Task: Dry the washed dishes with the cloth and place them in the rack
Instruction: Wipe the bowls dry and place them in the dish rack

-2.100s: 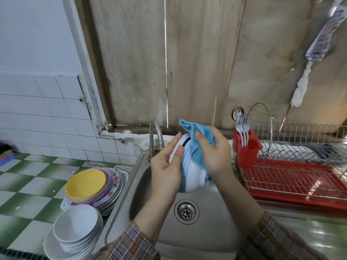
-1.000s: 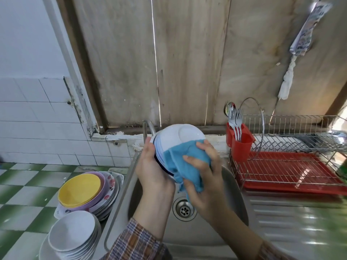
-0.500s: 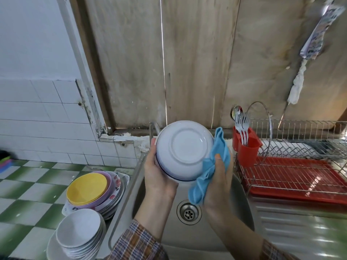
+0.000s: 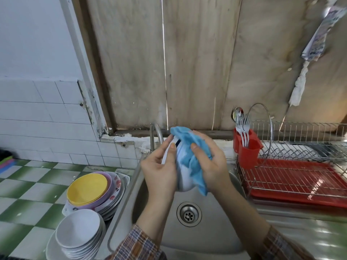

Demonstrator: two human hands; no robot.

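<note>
Wall: rough wooden boards (image 4: 197, 62) fill the whole 12 o'clock side, with white tile (image 4: 47, 119) off toward 10.
Counter: green-and-white check tiles (image 4: 28, 194), at 9 o'clock of the sink.
Sink: steel basin (image 4: 210, 241) sits low in the middle, with the drain (image 4: 189, 214) showing right under the hands.
Rack: wire dish rack (image 4: 304, 151) sits over a red tray (image 4: 300, 177), at 3 o'clock of the sink.
Plate stack: mixed plates with a yellow bowl (image 4: 87, 188) on top, at 8 o'clock of the hands, just beside the sink's edge.
White bowls: a nested stack (image 4: 78, 231) at 7 o'clock, right up against the plate stack.
Left hand: the left hand (image 4: 159, 169) is clamped on the bowl's 9 o'clock side, thumb on the near face and fingers curled round the back.
Right hand: the right hand (image 4: 212, 166) is bunched round the cloth and presses it onto the bowl's 3 o'clock side, thumb on top of the fabric.
Bowl: the white bowl (image 4: 185, 181) has a dark stripe by the rim. It's held on edge in the air over the sink between both hands, well apart from the rack and not in it yet.
Cloth: the blue cloth (image 4: 189, 147) is draped over the bowl from about 12 to 4 o'clock, one corner dangling below the right hand.
Cutlery cup: a red cup (image 4: 247, 152) on the rack's near-left end, at 2 o'clock of the hands, with forks (image 4: 243, 124) standing upright in it.
Tap: the steel spout (image 4: 155, 136) is just behind the left fingers, at 11 o'clock.
</note>
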